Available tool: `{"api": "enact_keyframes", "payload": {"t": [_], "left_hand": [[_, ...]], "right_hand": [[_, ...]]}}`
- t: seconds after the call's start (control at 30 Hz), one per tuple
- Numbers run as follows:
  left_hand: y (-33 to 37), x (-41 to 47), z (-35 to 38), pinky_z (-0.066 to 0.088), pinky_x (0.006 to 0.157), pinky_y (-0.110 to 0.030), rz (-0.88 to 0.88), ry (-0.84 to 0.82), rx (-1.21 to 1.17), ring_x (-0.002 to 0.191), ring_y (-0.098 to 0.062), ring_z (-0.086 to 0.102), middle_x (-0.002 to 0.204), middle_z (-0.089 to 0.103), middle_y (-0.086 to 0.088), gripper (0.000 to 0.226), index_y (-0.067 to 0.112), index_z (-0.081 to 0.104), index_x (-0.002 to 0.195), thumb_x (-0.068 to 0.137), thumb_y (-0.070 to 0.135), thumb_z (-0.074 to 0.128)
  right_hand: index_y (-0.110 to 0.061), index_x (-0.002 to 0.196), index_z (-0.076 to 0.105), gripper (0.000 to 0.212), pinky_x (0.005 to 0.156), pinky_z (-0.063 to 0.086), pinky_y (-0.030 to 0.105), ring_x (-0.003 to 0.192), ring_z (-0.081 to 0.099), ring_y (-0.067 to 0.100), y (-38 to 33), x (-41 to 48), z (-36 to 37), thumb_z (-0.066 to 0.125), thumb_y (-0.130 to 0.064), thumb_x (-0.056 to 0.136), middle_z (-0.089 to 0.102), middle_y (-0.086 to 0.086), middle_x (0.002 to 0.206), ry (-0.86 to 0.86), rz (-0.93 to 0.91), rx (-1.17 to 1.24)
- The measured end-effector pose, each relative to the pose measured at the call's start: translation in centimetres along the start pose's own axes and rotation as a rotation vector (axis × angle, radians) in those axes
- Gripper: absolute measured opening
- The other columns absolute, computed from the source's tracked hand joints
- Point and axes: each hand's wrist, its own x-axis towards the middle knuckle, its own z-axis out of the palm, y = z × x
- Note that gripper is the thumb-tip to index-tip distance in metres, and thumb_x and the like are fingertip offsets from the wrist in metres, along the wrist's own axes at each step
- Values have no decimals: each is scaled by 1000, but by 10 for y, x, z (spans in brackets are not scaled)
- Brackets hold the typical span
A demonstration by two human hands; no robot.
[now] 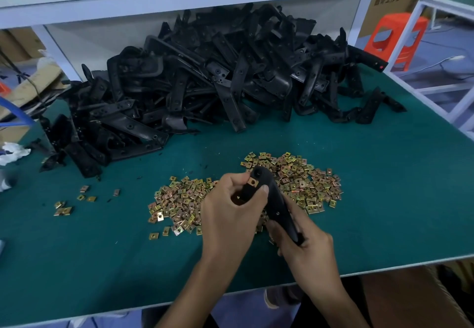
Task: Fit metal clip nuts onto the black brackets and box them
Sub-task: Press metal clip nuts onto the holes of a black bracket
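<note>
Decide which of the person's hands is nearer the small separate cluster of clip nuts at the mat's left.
Left. The left hand is to the right of the small cluster; the right hand lies farther right, beyond the left hand, gripping the bracket.

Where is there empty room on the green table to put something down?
Two bare patches of green mat: near-left, between the few loose nuts and the front edge; and right of the nut pile, to the right edge. Crowded: the back, heaped with black brackets, and the middle, where the left hand and right hand grip a bracket.
</note>
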Motion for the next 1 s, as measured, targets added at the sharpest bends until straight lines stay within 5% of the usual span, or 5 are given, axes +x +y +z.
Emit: {"api": "enact_keyframes", "payload": {"t": [0.3, 0.63, 0.77, 0.9, 1.0], "left_hand": [[13, -5, 1, 55, 78, -23, 103, -66, 80, 93, 13, 62, 101, 65, 36, 32, 47, 63, 107, 78, 59, 70], [32, -23, 30, 47, 65, -10, 379, -325, 191, 84, 11, 61, 92, 65, 30, 19, 53, 58, 93, 79, 60, 68], [36, -53, 62, 38, 79, 1, 402, -633, 184, 101, 31, 47, 110, 54, 50, 34, 68, 51, 106, 78, 60, 68], [26, -71, 76, 42, 79, -12, 360, -750, 91, 105, 20, 53, 117, 56, 42, 53, 70, 45, 123, 74, 68, 64], [12, -71, 73, 46, 79, -15, 365, -736, 74, 103, 14, 58, 115, 63, 35, 49, 62, 51, 125, 79, 65, 66]], "right_hand": [[-63, 129, 52, 50, 66, 53, 15, 81, 73, 5, -3, -4, 0, 67, -58, 82, 76, -17, 100, 86, 49, 122], [-56, 121, 49, 37, 70, 60, 33, 75, 75, 14, -6, -53, -32, 60, -49, 86, 77, -5, 91, 158, 225, 217], [-40, 112, 56, 25, 75, 58, 35, 79, 74, 17, -2, -100, -67, 60, -34, 88, 77, 1, 90, 332, 312, 227], [-26, 112, 61, 26, 58, 52, 26, 64, 67, 21, 9, -136, -113, 62, -19, 87, 73, 8, 81, 680, 379, 354], [-32, 113, 60, 19, 63, 58, 35, 74, 71, 26, 37, -149, -173, 57, -18, 101, 74, 6, 90, 869, 442, 350]]}}
